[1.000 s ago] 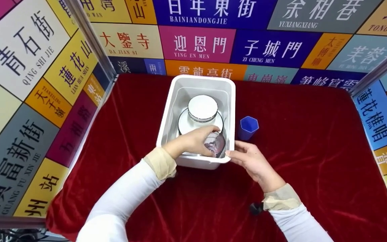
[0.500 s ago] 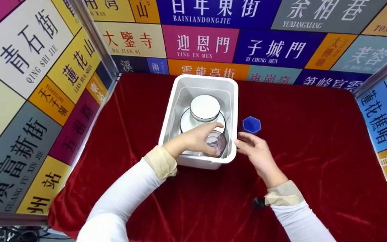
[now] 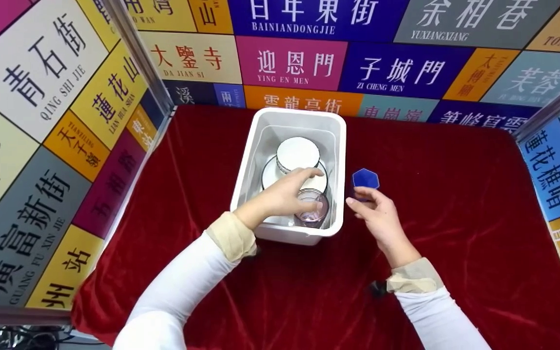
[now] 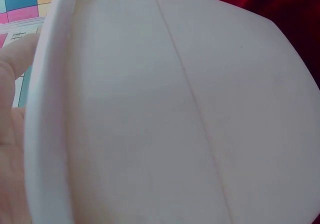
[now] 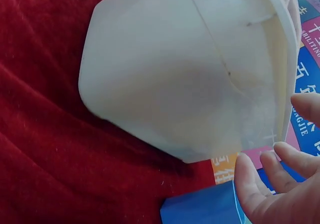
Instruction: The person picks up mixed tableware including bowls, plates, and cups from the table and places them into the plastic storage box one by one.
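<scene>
My left hand (image 3: 285, 194) reaches into the white bin (image 3: 241, 194), fingers spread from the thumb. A clear, pinkish glass (image 3: 311, 214) stands in the bin's near right corner; the thumb lies over its rim, while the fingers are off it. In the left wrist view, the bin's outer wall (image 4: 150, 109) hides most of the hand (image 4: 12, 134). My right hand (image 3: 379, 211) is outside the bin, beside the blue hexagonal cup (image 3: 366, 179). In the right wrist view, its loosely bent fingers are close to that cup (image 5: 202, 206); whether they touch it I cannot tell.
Inside the bin, a white lidded-looking round dish (image 3: 298, 151) sits on a dark-rimmed white plate (image 3: 270, 175). Red velvet cloth (image 3: 455, 218) covers the table. Panels with printed street names (image 3: 292, 63) stand at the back and both sides.
The left fingers have opened away from the glass, which now stands in the bin. My right hand has left the bin's rim and moved right, toward the blue cup.
</scene>
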A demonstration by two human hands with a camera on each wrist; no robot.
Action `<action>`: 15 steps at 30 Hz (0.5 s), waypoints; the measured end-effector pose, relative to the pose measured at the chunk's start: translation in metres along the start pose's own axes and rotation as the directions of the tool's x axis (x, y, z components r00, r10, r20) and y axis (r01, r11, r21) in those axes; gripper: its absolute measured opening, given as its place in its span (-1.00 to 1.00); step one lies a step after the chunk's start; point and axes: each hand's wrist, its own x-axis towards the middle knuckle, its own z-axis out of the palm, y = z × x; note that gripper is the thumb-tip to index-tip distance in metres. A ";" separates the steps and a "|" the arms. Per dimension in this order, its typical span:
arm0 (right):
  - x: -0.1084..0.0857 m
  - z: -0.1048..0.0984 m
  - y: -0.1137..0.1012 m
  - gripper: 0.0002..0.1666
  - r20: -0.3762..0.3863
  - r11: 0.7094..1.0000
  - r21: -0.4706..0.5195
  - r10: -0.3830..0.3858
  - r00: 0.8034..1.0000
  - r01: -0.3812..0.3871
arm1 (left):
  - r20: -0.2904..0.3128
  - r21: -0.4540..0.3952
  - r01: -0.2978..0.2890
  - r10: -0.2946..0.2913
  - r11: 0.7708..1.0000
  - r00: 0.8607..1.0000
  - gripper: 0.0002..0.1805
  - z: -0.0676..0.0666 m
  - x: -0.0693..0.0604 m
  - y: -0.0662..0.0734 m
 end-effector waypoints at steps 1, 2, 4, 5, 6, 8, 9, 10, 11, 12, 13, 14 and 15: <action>0.001 -0.001 0.001 -0.42 -0.016 1.000 -0.015 -0.003 1.000 0.003 | -0.013 -0.001 -0.005 0.005 1.000 1.000 -0.23 0.000 0.000 0.001; 0.003 -0.001 0.002 -0.42 -0.031 1.000 -0.030 -0.007 0.999 0.006 | -0.026 -0.001 -0.009 0.009 1.000 1.000 -0.25 -0.001 -0.001 0.001; 0.005 -0.002 0.005 -0.41 -0.069 0.998 -0.059 -0.013 0.998 0.009 | -0.053 -0.003 -0.018 0.018 1.000 0.998 -0.27 -0.001 -0.001 0.001; 0.007 -0.002 0.007 -0.39 -0.087 0.998 -0.070 -0.013 0.996 0.007 | -0.065 -0.006 -0.020 0.019 1.000 0.998 -0.28 -0.001 -0.002 0.002; 0.008 -0.003 0.008 -0.37 -0.104 0.997 -0.080 -0.014 0.995 0.005 | -0.078 -0.010 -0.022 0.021 1.000 0.997 -0.29 -0.001 -0.003 0.002; 0.011 -0.004 0.010 -0.32 -0.141 0.996 -0.088 -0.014 0.990 0.002 | -0.102 -0.021 -0.024 0.022 0.999 0.995 -0.30 -0.001 -0.004 0.002; 0.012 -0.005 0.012 -0.29 -0.160 0.996 -0.086 -0.016 0.987 0.002 | -0.113 -0.029 -0.025 0.022 0.999 0.993 -0.31 -0.001 -0.004 0.002; 0.013 -0.005 0.013 -0.27 -0.177 0.997 -0.083 -0.016 0.984 0.002 | -0.123 -0.036 -0.025 0.020 0.999 0.992 -0.31 -0.001 -0.005 0.002; 0.015 -0.006 0.014 -0.24 -0.193 0.997 -0.076 -0.016 0.981 0.002 | -0.131 -0.043 -0.026 0.020 0.999 0.991 -0.32 -0.001 -0.006 0.003; 0.016 -0.007 0.015 -0.22 -0.209 0.998 -0.068 -0.015 0.978 0.001 | -0.138 -0.049 -0.028 0.021 0.998 0.990 -0.32 -0.001 -0.006 0.004; 0.017 -0.007 0.016 -0.20 -0.223 0.998 -0.061 -0.013 0.975 -0.001 | -0.144 -0.051 -0.031 0.023 0.998 0.989 -0.33 -0.001 -0.007 0.005; 0.018 -0.008 0.018 -0.17 -0.232 0.999 -0.053 -0.009 0.973 -0.003 | -0.151 -0.049 -0.035 0.027 0.998 0.988 -0.34 -0.001 -0.007 0.006; 0.019 -0.008 0.019 -0.14 -0.239 0.999 -0.049 -0.004 0.971 -0.008 | -0.157 -0.040 -0.038 0.032 0.998 0.987 -0.35 -0.002 -0.007 0.007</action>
